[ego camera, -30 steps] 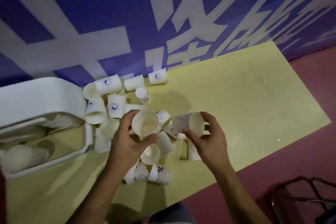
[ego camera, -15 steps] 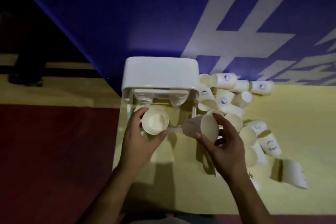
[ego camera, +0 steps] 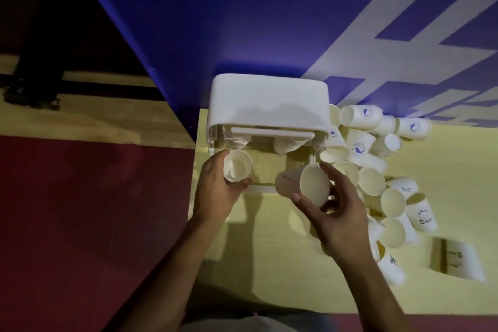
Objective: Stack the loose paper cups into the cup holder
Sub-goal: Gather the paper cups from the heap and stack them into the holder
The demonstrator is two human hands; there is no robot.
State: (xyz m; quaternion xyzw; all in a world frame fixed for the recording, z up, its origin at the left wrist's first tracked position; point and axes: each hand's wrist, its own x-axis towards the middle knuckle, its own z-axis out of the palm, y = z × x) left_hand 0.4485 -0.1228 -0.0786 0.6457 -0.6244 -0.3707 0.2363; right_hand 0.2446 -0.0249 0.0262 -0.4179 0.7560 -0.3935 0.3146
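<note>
A white cup holder with a clear front stands at the left end of the yellow table, against the blue wall. Cup stacks hang inside it. My left hand grips a white paper cup, mouth up, just in front of the holder's left slot. My right hand holds a second paper cup tilted on its side, mouth toward me, in front of the holder's right part. Several loose cups lie heaped to the right of the holder.
The table's left edge runs just beside my left hand, with red floor beyond. A flattened white cup or paper piece lies at the far right. The blue wall with white lettering stands right behind the holder.
The view has swung left from the cup pile to the holder. Both hands carried their cups over to the holder's front; the left cup now sits closer under its left slot.
</note>
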